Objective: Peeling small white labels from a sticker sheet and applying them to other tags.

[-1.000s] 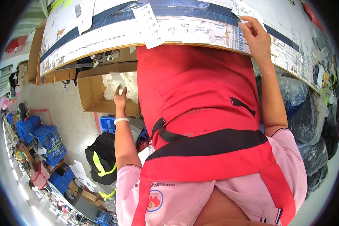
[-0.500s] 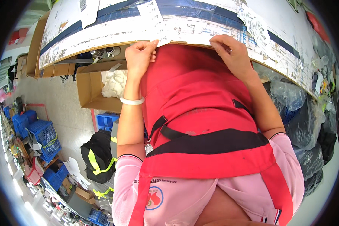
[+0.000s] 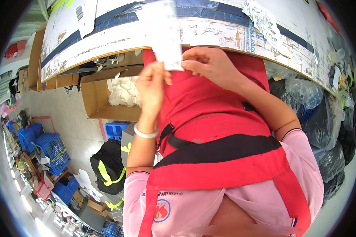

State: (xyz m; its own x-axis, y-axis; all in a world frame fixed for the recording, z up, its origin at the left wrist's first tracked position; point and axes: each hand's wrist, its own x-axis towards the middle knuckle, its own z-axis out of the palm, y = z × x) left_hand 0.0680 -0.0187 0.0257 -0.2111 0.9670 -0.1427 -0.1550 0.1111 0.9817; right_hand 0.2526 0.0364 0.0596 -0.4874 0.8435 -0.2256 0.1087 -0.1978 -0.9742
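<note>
While both hands pinch it at the table's (image 3: 106, 51) near edge, a white paper label (image 3: 162, 35) stands upright: the left hand (image 3: 151, 85) grips its lower left side, the right hand (image 3: 209, 65) its lower right corner. Below, an open cardboard box (image 3: 97, 100) holds white packing pieces beside blue crates (image 3: 47, 144).
</note>
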